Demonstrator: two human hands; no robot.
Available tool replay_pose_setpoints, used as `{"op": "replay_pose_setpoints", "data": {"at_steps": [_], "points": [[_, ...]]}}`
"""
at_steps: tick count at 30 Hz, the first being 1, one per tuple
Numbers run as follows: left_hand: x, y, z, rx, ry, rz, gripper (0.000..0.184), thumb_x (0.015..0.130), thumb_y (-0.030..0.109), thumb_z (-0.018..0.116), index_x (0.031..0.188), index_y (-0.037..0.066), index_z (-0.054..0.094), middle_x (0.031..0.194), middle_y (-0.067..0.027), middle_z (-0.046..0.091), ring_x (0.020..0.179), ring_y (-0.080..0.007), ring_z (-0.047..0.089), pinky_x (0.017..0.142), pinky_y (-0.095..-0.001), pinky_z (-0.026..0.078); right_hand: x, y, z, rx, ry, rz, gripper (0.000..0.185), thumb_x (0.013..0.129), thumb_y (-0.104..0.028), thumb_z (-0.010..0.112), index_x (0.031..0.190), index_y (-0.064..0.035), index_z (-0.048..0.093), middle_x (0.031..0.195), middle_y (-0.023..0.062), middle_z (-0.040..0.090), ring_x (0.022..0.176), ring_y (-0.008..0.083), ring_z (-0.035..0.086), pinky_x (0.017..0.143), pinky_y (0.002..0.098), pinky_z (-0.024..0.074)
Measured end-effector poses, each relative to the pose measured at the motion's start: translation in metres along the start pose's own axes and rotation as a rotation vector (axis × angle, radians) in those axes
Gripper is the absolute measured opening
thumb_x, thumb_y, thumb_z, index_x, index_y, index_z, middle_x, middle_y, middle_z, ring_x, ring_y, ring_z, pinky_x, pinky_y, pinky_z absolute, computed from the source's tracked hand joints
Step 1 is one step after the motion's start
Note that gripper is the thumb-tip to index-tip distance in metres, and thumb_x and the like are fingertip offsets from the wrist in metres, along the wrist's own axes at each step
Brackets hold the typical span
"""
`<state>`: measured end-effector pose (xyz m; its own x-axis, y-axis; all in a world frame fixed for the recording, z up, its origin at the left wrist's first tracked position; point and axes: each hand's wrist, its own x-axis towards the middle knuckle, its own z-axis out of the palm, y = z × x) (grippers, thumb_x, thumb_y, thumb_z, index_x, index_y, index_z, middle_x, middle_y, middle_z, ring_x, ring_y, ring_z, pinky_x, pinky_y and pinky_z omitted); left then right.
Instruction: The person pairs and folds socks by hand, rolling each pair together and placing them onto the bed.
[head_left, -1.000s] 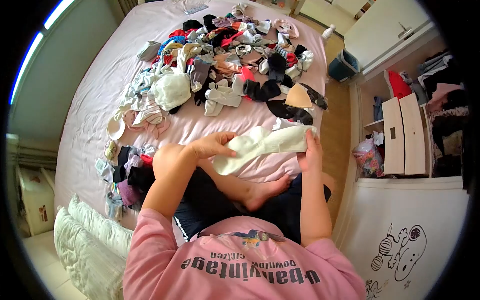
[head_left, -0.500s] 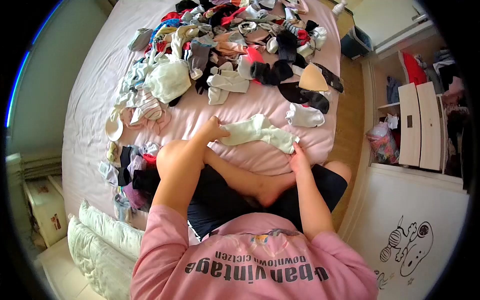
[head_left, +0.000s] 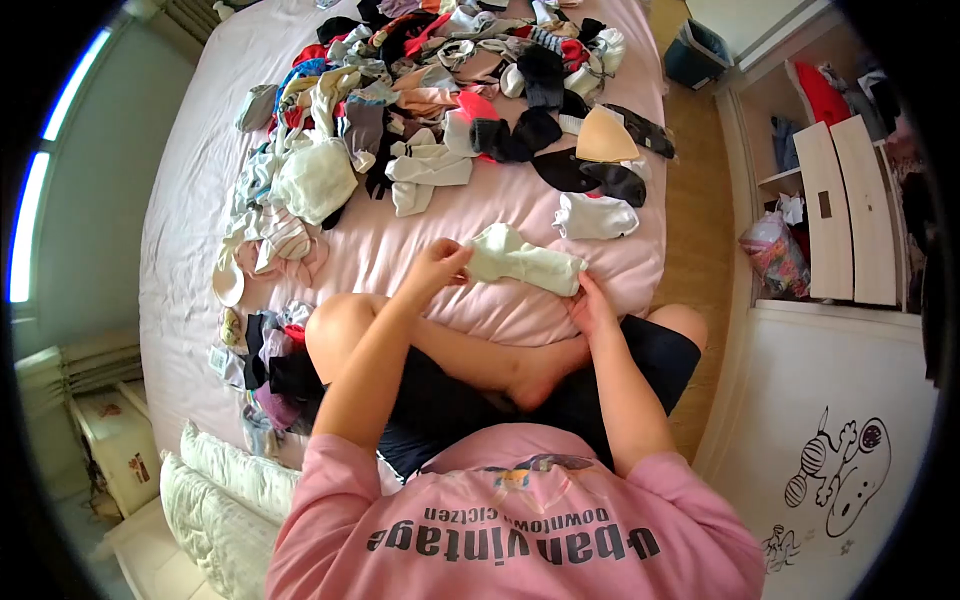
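Observation:
A pale white sock (head_left: 525, 266) lies stretched sideways over the pink bedsheet, just in front of my crossed legs. My left hand (head_left: 440, 268) pinches at its left end, fingers closed. At the opposite end, my right hand (head_left: 592, 303) grips the edge between thumb and fingers. Beyond the sock, to the right, rests a white folded sock (head_left: 596, 216) on the sheet. Dark socks (head_left: 613, 183) and a beige cup-shaped pad (head_left: 604, 136) lie farther back.
A large heap of mixed socks and small clothes (head_left: 430, 90) covers the far part of the bed (head_left: 390, 230). By my left knee sits a smaller pile of socks (head_left: 268, 345). Pillows (head_left: 215, 510) lie at the lower left; an open wardrobe (head_left: 850, 215) stands right.
The sock now looks shorter, and its left end has shifted right. My left hand has moved right and slightly down with it. The camera view has shifted a little.

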<state>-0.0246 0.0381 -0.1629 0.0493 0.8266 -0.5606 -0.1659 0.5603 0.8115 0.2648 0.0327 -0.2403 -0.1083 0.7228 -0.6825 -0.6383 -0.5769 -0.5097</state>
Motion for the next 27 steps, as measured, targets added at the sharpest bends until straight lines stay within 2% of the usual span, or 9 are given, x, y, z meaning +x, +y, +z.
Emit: {"op": "replay_pose_setpoints", "data": {"at_steps": [3, 6, 7, 11, 14, 19, 22, 23, 27], "points": [[-0.003, -0.011, 0.024, 0.248, 0.114, 0.074, 0.03, 0.082, 0.028, 0.057, 0.089, -0.001, 0.056, 0.077, -0.0083, 0.058, 0.065, -0.0148, 0.057, 0.056, -0.0255, 0.046, -0.001, -0.001, 0.002, 0.008, 0.011, -0.007, 0.023, 0.083, -0.017, 0.054, 0.106, -0.0127, 0.05, 0.101, 0.0023, 0.057, 0.093, 0.0169, 0.054, 0.08, 0.0364, 0.0455], [0.016, -0.023, 0.011, 0.486, 0.225, 0.328, 0.027, 0.08, 0.025, 0.058, 0.093, 0.002, 0.056, 0.076, -0.0074, 0.059, 0.065, -0.0157, 0.056, 0.059, -0.0273, 0.044, 0.002, 0.0, 0.0, 0.053, 0.014, -0.023, 0.022, 0.083, -0.015, 0.055, 0.104, -0.0122, 0.05, 0.099, 0.0026, 0.057, 0.09, 0.0178, 0.055, 0.077, 0.0384, 0.046], [0.018, -0.02, 0.004, 0.489, 0.228, 0.268, 0.028, 0.078, 0.022, 0.058, 0.1, 0.005, 0.054, 0.082, -0.0094, 0.058, 0.066, -0.0172, 0.055, 0.063, -0.0287, 0.045, 0.003, 0.002, -0.002, 0.073, 0.01, -0.026, 0.022, 0.082, -0.014, 0.055, 0.103, -0.0121, 0.05, 0.099, 0.0028, 0.057, 0.09, 0.018, 0.055, 0.077, 0.0391, 0.046], [0.017, -0.017, 0.003, 0.588, 0.188, 0.329, 0.039, 0.076, 0.02, 0.059, 0.114, 0.011, 0.051, 0.1, -0.0145, 0.048, 0.07, -0.019, 0.053, 0.068, -0.0297, 0.045, 0.006, 0.004, -0.005, 0.056, -0.004, -0.035, 0.022, 0.082, -0.014, 0.056, 0.103, -0.0115, 0.05, 0.097, 0.0026, 0.057, 0.089, 0.0182, 0.055, 0.077, 0.0385, 0.0462], [0.025, -0.023, 0.01, 0.666, 0.081, 0.363, 0.04, 0.076, 0.022, 0.061, 0.114, 0.012, 0.052, 0.101, -0.0154, 0.047, 0.07, -0.02, 0.053, 0.07, -0.0306, 0.046, 0.007, 0.003, -0.007, 0.018, 0.005, -0.041, 0.021, 0.082, -0.014, 0.056, 0.102, -0.0117, 0.05, 0.097, 0.0019, 0.057, 0.089, 0.0174, 0.055, 0.075, 0.0364, 0.0472], [0.032, -0.023, 0.018, 0.835, 0.131, 0.272, 0.048, 0.073, 0.036, 0.066, 0.099, -0.004, 0.055, 0.097, -0.0161, 0.049, 0.08, -0.0244, 0.055, 0.072, -0.0321, 0.046, 0.0, 0.0, 0.001, 0.023, -0.017, -0.042, 0.016, 0.082, -0.014, 0.056, 0.098, -0.0134, 0.052, 0.095, 0.0004, 0.058, 0.087, 0.0152, 0.056, 0.072, 0.0332, 0.0481], [0.03, -0.018, 0.017, 0.936, 0.146, 0.217, 0.051, 0.072, 0.037, 0.066, 0.099, -0.005, 0.055, 0.099, -0.0182, 0.049, 0.084, -0.0247, 0.055, 0.073, -0.0331, 0.045, 0.002, 0.002, 0.001, -0.003, 0.01, -0.045, 0.015, 0.083, -0.015, 0.055, 0.098, -0.0136, 0.052, 0.095, -0.0005, 0.058, 0.088, 0.0152, 0.056, 0.072, 0.0336, 0.0479], [0.032, -0.021, 0.015, 0.929, 0.157, 0.234, 0.056, 0.069, 0.042, 0.066, 0.101, -0.004, 0.057, 0.101, -0.0204, 0.051, 0.083, -0.0281, 0.056, 0.072, -0.033, 0.046, 0.003, 0.002, 0.0, 0.0, 0.009, -0.051, 0.016, 0.083, -0.015, 0.055, 0.098, -0.0133, 0.052, 0.095, -0.0002, 0.058, 0.088, 0.0153, 0.056, 0.073, 0.0339, 0.048], [0.038, -0.024, 0.008, 0.766, 0.178, 0.129, 0.05, 0.068, 0.038, 0.067, 0.094, -0.003, 0.058, 0.085, -0.0185, 0.057, 0.073, -0.0274, 0.058, 0.066, -0.0335, 0.047, 0.003, 0.002, 0.004, 0.003, 0.031, -0.055, 0.017, 0.083, -0.014, 0.055, 0.099, -0.0122, 0.051, 0.096, 0.0009, 0.057, 0.088, 0.0155, 0.056, 0.072, 0.0338, 0.0486]]}}
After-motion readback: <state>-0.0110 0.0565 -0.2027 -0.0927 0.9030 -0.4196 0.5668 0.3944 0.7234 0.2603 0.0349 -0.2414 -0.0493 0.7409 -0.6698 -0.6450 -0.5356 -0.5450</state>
